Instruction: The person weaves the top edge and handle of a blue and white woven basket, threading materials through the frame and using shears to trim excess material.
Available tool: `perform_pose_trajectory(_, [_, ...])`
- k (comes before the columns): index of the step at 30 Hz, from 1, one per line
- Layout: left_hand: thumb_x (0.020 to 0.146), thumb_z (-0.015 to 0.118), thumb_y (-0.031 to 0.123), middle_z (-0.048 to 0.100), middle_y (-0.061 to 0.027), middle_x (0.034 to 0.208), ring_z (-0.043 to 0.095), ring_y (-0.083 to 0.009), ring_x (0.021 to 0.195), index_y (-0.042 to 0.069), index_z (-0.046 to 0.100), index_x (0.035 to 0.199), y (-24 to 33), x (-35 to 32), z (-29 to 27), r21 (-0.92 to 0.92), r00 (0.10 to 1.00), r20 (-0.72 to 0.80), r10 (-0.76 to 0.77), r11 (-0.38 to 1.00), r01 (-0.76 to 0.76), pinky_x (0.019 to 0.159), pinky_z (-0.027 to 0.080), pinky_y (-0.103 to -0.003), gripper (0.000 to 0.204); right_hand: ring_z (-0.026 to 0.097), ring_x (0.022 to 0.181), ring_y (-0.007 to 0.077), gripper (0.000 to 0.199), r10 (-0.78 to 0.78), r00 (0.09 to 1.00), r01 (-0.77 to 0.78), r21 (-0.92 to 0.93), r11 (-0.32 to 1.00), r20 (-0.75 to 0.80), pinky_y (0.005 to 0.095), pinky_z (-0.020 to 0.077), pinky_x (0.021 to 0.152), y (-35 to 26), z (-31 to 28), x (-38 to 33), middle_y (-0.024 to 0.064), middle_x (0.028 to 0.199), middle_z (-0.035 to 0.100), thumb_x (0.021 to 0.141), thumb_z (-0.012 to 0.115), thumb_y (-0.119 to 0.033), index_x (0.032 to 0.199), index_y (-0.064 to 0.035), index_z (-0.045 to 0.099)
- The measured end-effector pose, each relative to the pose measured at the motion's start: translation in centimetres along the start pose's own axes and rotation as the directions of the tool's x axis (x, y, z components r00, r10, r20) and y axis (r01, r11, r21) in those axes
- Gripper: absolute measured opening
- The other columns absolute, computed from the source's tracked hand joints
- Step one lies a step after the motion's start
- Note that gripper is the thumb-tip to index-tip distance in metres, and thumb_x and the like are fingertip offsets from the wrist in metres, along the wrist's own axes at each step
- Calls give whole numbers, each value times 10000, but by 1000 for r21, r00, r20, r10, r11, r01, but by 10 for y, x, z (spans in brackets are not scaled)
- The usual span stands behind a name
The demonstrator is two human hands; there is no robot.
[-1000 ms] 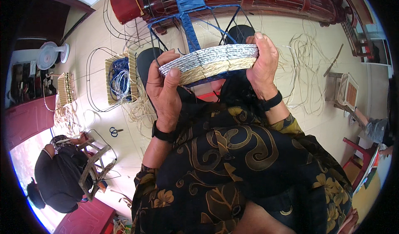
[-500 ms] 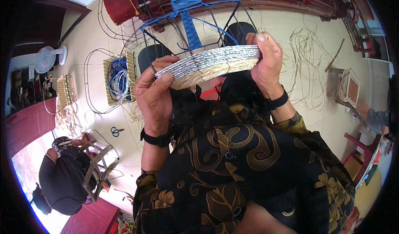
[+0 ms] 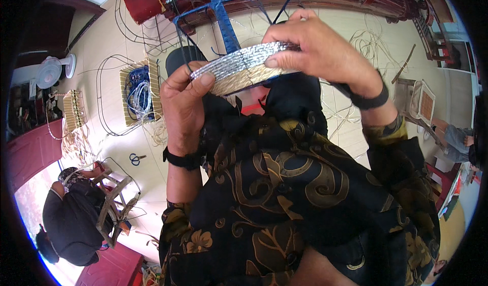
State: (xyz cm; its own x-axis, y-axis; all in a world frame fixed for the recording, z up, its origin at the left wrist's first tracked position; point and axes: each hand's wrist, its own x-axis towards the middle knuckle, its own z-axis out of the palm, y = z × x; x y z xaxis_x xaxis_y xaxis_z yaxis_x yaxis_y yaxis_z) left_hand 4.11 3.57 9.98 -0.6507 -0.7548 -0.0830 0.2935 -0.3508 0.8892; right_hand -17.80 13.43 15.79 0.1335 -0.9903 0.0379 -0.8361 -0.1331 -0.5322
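In front of my chest I hold a woven basket whose curved band (image 3: pixel 231 63) has silver twisted rows above straw-coloured rows. Dark wires and a strip wrapped in blue (image 3: pixel 227 34) stick up from it on the far side. My left hand (image 3: pixel 184 100) grips the left end of the band, thumb on the near face and fingers behind. My right hand (image 3: pixel 323 47) is closed over the right part, its thumb pressed on the near face and the fingers over the top. That hand hides the band's right end.
A dark red wooden bench (image 3: pixel 345 2) spans the far side. On the floor at left are a slatted basket (image 3: pixel 125 95) with blue and white cord and blue-handled scissors (image 3: pixel 135 159). Loose pale strands (image 3: pixel 370 47) lie at right. A person in black (image 3: pixel 76 220) sits at lower left.
My right hand has moved left along the band, from its right end to grip over the top. My left hand keeps its hold on the left end.
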Motion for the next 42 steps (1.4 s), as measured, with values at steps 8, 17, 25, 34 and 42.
perform_pose_trajectory(8, [771,619,30,622,-117,936,581,-185,842,-56,591,974,-1,3,-7,-39,995,94,18,999,-14,824,430,-309,223,566,607,207,196,159,961,-221,276,935,228,334,422,576,-9,-13,18,136,682,605,761,642,-191,876,-33,626])
perform_pose_trajectory(17, [730,662,15,610,-81,871,547,-129,789,-46,612,874,2,-1,-5,-85,998,65,17,996,-11,764,414,-250,164,447,555,112,206,69,978,-131,320,938,198,269,349,500,-7,-11,16,46,610,508,849,560,-226,833,-22,578])
perform_pose_trajectory(25, [737,667,39,615,-79,885,553,-127,787,-46,593,931,3,-4,-8,-71,998,45,43,997,-39,766,419,-246,224,467,547,163,204,99,975,-142,220,965,197,306,365,503,-13,-14,20,80,604,521,841,546,-223,816,-24,580])
perform_pose_trajectory(34, [781,634,71,609,-56,908,547,-107,808,-30,581,978,4,-17,5,102,996,-56,62,993,-57,768,423,-233,228,547,585,204,141,158,986,-163,176,971,45,319,415,547,-19,-14,12,99,645,586,770,610,-168,830,-40,617])
perform_pose_trajectory(42, [748,652,26,567,-118,935,528,-206,894,-25,533,999,11,-37,-3,826,636,31,771,338,-450,838,399,-320,283,563,764,81,143,185,895,-67,286,956,-406,215,444,696,-1,0,4,16,793,619,853,547,-111,940,-20,615])
